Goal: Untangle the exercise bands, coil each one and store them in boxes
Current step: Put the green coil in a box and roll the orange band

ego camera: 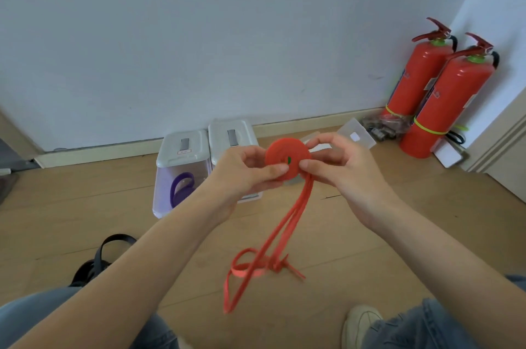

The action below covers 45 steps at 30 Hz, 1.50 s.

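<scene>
Between our left hand [250, 169] and right hand [336, 166], both pinching the red band [287, 160] coil, its loose tail hangs down near us.

1. Red band [287, 162]: smooth, matt, rubber-like strip, partly wound into a flat disc; its loose tail lies on the floor.
2. Floor [370, 234]: wood-look planks, pale, satin sheen, fine grain lines.
3. Left box [182, 175], on the floor beyond the band: translucent, frosted plastic body, opaque white lid with slight gloss.
4. Purple band [182, 187], inside that box: smooth, rubbery, dull finish.
5. Fire extinguishers [444, 98], right of the band: glossy red painted metal cylinders, highlights along the sides.
6. Wall [199, 35], behind the boxes: matt painted surface.
7. Trouser legs [427, 326], nearer than the band: blue denim cloth, frayed hem.
</scene>
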Each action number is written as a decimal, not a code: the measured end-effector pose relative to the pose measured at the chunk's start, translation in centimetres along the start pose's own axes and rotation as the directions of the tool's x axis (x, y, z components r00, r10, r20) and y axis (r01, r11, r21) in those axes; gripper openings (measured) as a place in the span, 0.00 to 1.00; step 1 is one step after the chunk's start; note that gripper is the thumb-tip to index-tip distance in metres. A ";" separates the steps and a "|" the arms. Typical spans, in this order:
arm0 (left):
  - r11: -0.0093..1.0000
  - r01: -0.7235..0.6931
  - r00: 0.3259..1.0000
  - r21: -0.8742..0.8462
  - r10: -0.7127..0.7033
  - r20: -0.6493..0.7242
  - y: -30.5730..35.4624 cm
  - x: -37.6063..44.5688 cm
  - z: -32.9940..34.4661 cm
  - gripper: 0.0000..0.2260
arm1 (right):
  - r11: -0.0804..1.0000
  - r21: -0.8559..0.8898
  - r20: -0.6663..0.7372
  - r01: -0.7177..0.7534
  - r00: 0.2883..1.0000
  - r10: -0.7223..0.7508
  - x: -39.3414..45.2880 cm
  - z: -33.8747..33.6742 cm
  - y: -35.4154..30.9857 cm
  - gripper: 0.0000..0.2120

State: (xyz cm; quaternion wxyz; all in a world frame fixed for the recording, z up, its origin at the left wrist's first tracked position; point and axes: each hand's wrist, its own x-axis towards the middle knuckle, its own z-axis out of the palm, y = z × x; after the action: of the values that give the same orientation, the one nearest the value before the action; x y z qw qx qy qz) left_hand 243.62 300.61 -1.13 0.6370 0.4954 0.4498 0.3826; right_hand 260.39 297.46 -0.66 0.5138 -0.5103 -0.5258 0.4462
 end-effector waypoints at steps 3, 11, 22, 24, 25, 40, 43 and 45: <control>0.972 0.034 0.980 0.231 -0.078 0.185 0.4 -0.2 -0.4 0.10 | 0.940 -0.300 0.111 0.161 0.985 -0.133 0.2 -0.3 -0.5 0.13; 0.983 -0.002 0.983 0.181 -0.031 0.180 0.4 -0.2 -0.6 0.08 | 0.957 -0.236 0.154 0.170 0.979 -0.136 0.5 -0.4 -0.6 0.14; 0.993 0.013 0.992 -0.121 0.002 0.124 -0.3 0.0 0.0 0.10 | 0.997 -0.074 0.025 0.032 0.999 -0.030 0.4 -0.5 0.2 0.09; 0.997 -0.005 0.988 0.074 -0.006 0.154 0.0 0.1 -0.4 0.10 | 0.977 -0.192 0.063 0.091 0.995 -0.080 0.4 -0.6 0.0 0.11; 0.987 -0.024 0.984 0.159 -0.004 0.177 0.2 0.2 -0.7 0.09 | 0.952 -0.276 0.096 0.134 0.989 -0.112 0.4 -0.7 -0.1 0.12; 0.989 -0.059 0.993 -0.133 0.072 0.092 1.0 0.6 -1.5 0.07 | 0.993 0.099 0.076 -0.062 0.996 0.055 0.5 -0.4 0.0 0.11; 0.977 -0.043 0.997 -0.208 0.057 0.061 0.1 0.4 -0.7 0.10 | 0.990 0.123 0.057 -0.066 0.997 0.059 0.3 -0.1 0.2 0.12; 0.975 -0.045 0.996 -0.217 0.061 0.069 -0.3 0.4 -0.4 0.10 | 0.998 0.056 0.027 -0.039 0.999 0.037 0.3 -0.4 0.2 0.12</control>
State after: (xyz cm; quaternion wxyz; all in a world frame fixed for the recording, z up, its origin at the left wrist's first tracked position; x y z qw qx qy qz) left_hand 243.36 301.00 -1.52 0.6930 0.4495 0.3682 0.4268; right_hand 260.79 297.74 -0.83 0.5127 -0.4994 -0.5098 0.4774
